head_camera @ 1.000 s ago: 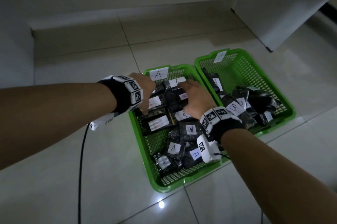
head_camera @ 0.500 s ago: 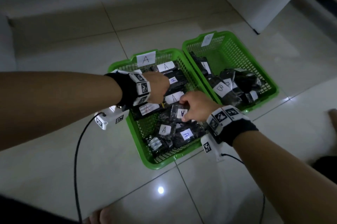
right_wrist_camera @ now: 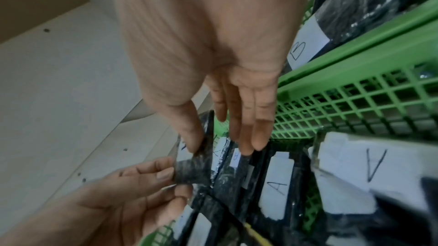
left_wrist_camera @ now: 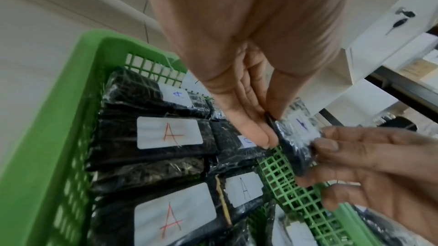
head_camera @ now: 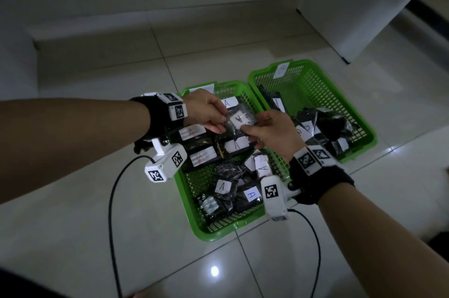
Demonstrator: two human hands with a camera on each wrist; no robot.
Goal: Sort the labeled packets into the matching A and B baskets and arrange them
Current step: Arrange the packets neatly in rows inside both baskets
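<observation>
Two green baskets sit side by side on the tiled floor: the A basket (head_camera: pixel 211 237) on the left, the B basket (head_camera: pixel 364 149) on the right. Several black wrapped packets with white A labels (head_camera: pixel 202 158) lie in the A basket, and B packets (head_camera: pixel 303 131) are piled in the other. Above the far half of the A basket, both hands hold one small black packet (head_camera: pixel 239 120) with a blue-marked label. My left hand (head_camera: pixel 222 125) pinches its left edge (left_wrist_camera: pixel 275 128). My right hand (head_camera: pixel 250 129) pinches its right edge (right_wrist_camera: pixel 203 149) between thumb and fingers.
A white cabinet (head_camera: pixel 364 6) stands at the back right, and a low white step (head_camera: pixel 145 20) runs along the back. Black cables (head_camera: pixel 111 212) trail from the wrist cameras across the glossy tiles in front of the baskets.
The right hand picked a small packet out of the middle of the A basket and raised it. The left hand left the packets it rested on and now grips the same packet.
</observation>
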